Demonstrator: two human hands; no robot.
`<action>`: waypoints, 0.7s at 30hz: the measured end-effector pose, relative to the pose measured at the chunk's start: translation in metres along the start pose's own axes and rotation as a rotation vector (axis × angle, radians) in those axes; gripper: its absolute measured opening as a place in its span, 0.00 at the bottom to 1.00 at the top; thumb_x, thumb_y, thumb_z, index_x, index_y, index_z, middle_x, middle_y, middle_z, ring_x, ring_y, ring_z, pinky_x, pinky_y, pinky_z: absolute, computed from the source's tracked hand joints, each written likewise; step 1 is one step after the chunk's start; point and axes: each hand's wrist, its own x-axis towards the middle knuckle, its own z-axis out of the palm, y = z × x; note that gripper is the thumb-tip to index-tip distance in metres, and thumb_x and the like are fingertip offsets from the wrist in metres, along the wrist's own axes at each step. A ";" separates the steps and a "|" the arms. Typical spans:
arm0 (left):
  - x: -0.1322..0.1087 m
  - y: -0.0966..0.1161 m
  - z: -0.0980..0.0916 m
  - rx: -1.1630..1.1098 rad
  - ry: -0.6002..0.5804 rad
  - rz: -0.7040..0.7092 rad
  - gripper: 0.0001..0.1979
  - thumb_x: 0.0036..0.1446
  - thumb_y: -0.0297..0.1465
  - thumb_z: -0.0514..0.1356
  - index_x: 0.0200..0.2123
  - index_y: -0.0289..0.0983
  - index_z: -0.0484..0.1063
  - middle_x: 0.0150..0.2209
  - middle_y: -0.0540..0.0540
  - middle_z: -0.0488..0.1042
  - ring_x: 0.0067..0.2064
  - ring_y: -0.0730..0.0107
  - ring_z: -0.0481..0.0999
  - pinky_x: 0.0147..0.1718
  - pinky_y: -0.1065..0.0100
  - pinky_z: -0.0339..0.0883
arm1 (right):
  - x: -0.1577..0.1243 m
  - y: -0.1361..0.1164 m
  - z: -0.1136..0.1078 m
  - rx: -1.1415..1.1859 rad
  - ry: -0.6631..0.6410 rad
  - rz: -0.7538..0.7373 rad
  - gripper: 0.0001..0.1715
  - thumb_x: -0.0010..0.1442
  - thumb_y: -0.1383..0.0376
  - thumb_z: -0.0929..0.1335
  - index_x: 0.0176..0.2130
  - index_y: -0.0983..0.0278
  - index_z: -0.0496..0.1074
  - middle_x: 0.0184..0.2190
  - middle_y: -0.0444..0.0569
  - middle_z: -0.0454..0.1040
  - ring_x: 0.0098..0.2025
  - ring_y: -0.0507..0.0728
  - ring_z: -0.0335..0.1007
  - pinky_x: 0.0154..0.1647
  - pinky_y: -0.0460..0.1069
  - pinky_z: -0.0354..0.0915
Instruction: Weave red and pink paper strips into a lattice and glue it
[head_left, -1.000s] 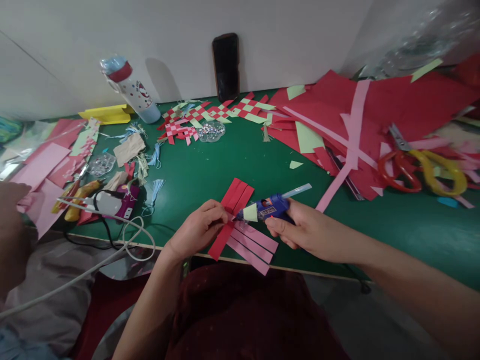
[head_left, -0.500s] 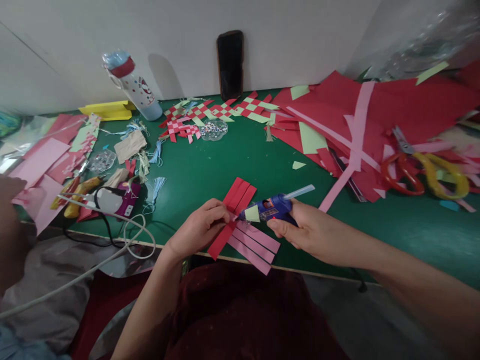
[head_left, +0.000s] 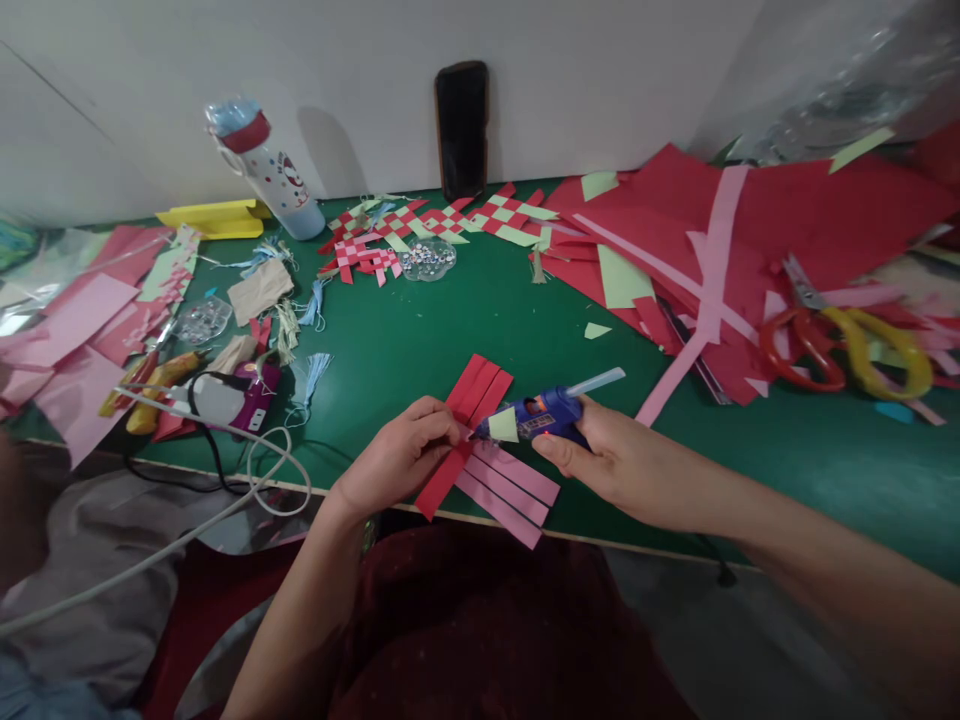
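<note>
My right hand [head_left: 615, 455] is wrapped round a blue hot glue gun [head_left: 551, 412], with a clear glue stick [head_left: 598, 381] poking out of its back. The gun's nozzle meets the spot where red paper strips [head_left: 480, 388] cross pink paper strips [head_left: 510, 490] at the table's front edge. There my left hand [head_left: 409, 450] pinches the paper at the crossing; its fingertips partly hide which strip it grips. A pale green paper piece [head_left: 503, 425] lies against the front of the gun.
Yellow-and-red-handled scissors [head_left: 847, 340] rest on red paper sheets [head_left: 675, 220] at right. A phone [head_left: 462, 130] and a bottle [head_left: 274, 175] stand at the back. Tassels [head_left: 313, 380], a purple device [head_left: 255, 397] and a white cable [head_left: 262, 490] lie left, near another person's arm [head_left: 19, 510].
The glue gun and my right hand have shifted very slightly left. At far left, the other person's hand has drawn back off the pink paper. My left hand stays put.
</note>
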 end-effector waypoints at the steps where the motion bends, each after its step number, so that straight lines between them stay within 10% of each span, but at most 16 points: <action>1: 0.000 0.000 0.000 -0.001 0.000 -0.001 0.10 0.60 0.17 0.54 0.35 0.38 0.68 0.41 0.47 0.70 0.45 0.70 0.70 0.44 0.67 0.66 | 0.000 0.001 0.000 -0.004 0.002 -0.005 0.22 0.64 0.47 0.59 0.40 0.61 0.65 0.31 0.47 0.72 0.33 0.57 0.68 0.33 0.52 0.64; 21: 0.000 0.000 0.001 -0.004 0.019 0.000 0.11 0.59 0.16 0.54 0.34 0.37 0.68 0.41 0.46 0.70 0.45 0.69 0.71 0.44 0.65 0.68 | 0.000 -0.001 -0.003 -0.066 -0.018 -0.002 0.21 0.64 0.46 0.59 0.39 0.60 0.65 0.30 0.47 0.72 0.31 0.57 0.68 0.31 0.51 0.64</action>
